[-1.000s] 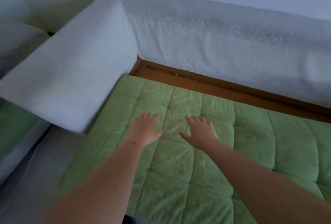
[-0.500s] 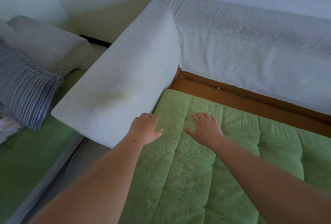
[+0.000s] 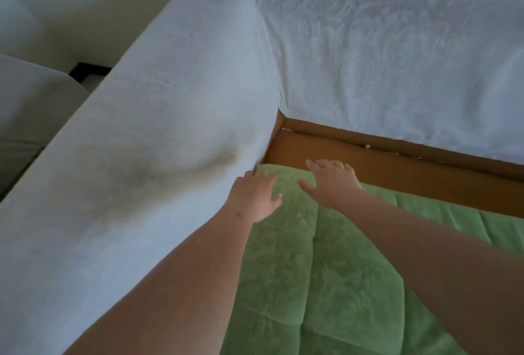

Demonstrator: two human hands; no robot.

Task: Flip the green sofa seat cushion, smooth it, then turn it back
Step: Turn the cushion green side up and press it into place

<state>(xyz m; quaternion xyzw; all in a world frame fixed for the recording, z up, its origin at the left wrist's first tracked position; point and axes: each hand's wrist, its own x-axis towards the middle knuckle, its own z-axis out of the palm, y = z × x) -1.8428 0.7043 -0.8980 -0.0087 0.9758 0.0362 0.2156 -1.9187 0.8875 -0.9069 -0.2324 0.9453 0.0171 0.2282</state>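
The green quilted seat cushion [image 3: 326,264] lies flat on the sofa, filling the lower right of the head view. My left hand [image 3: 253,197] rests palm down at its far left corner, fingers against the white armrest. My right hand [image 3: 333,183] lies flat with fingers spread on the cushion's far edge, fingertips reaching over the brown gap. Neither hand holds anything.
A white covered armrest [image 3: 147,156] runs along the cushion's left side. The white backrest [image 3: 397,57] stands behind. A brown strip of sofa base [image 3: 397,167] shows between cushion and backrest. Another grey seat [image 3: 25,105] sits at far left.
Both hands have slid over the cushion from its middle to its far left corner. The view has moved closer to the armrest and backrest.
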